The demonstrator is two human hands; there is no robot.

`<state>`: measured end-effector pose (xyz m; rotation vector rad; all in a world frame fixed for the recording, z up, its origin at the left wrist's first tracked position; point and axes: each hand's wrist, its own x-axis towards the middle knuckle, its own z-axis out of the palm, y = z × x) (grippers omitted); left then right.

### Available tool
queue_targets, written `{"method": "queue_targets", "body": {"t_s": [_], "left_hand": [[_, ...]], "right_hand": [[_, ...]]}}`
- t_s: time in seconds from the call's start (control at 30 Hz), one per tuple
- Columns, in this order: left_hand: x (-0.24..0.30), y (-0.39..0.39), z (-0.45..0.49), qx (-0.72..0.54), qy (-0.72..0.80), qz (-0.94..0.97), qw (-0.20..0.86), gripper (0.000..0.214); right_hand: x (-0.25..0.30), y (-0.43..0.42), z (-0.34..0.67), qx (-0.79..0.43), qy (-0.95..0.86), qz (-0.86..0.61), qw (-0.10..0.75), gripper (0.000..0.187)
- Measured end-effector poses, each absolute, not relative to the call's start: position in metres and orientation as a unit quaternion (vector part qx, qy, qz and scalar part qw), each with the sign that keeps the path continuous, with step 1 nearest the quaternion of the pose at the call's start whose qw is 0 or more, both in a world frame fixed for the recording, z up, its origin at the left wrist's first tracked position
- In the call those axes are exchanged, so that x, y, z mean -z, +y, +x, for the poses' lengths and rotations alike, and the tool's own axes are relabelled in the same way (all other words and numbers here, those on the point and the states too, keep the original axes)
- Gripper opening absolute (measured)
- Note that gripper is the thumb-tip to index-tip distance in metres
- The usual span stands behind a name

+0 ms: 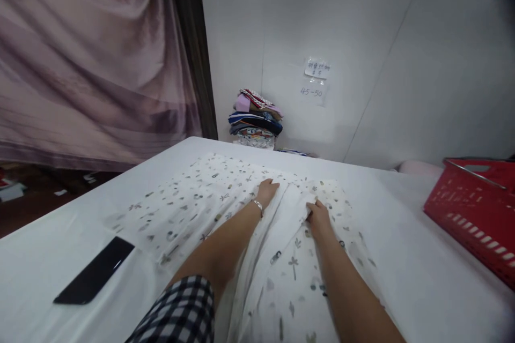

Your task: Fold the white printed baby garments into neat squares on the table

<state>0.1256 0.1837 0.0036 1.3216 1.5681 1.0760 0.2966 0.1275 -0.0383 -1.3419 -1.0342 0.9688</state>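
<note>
On the white table (402, 236), a black slab (96, 273) flanks printed cloth (189, 209) (both hands' fingers (274, 186) (313, 207) clamping it)

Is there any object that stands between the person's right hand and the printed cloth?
Nothing visible does: the right hand holds part of the cloth directly. The black slab lies off to the cloth's left and the red basket to its right, neither between them.

The white table (402, 214), stack of folded cloth (256, 122) and handwritten wall signs (317, 68) suggest a workroom.
</note>
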Motion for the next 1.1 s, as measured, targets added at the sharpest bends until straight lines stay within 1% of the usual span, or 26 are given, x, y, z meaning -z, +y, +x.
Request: {"method": "queue_targets", "body": {"t_s": [0.13, 0.27, 0.47, 0.57, 0.67, 0.83, 1.0, 1.1], "left_hand": [[-0.019, 0.166, 0.145, -0.400, 0.585, 0.629, 0.319, 0.018], [-0.029, 0.144, 0.164, -0.380, 0.550, 0.696, 0.262, 0.019], [-0.029, 0.123, 0.174, -0.321, 0.497, 0.790, 0.161, 0.027], [-0.026, 0.119, 0.174, -0.297, 0.492, 0.807, 0.136, 0.032], [-0.024, 0.118, 0.174, -0.289, 0.491, 0.812, 0.129, 0.036], [-0.029, 0.116, 0.178, -0.293, 0.492, 0.807, 0.140, 0.034], [-0.032, 0.113, 0.182, -0.226, 0.510, 0.827, 0.070, 0.034], [-0.032, 0.113, 0.183, -0.214, 0.515, 0.829, 0.044, 0.033]], "right_hand": [[0.034, 0.131, 0.297, -0.433, -0.400, -0.528, 0.611, 0.029], [0.027, 0.129, 0.294, -0.419, -0.400, -0.520, 0.627, 0.024], [0.023, 0.127, 0.295, -0.422, -0.393, -0.519, 0.631, 0.020], [0.022, 0.127, 0.296, -0.421, -0.386, -0.522, 0.633, 0.016], [0.020, 0.126, 0.296, -0.421, -0.391, -0.522, 0.631, 0.016], [0.014, 0.123, 0.296, -0.405, -0.414, -0.523, 0.625, 0.017], [0.011, 0.122, 0.297, -0.380, -0.427, -0.527, 0.629, 0.010], [0.010, 0.121, 0.296, -0.385, -0.431, -0.521, 0.628, 0.011]]}}
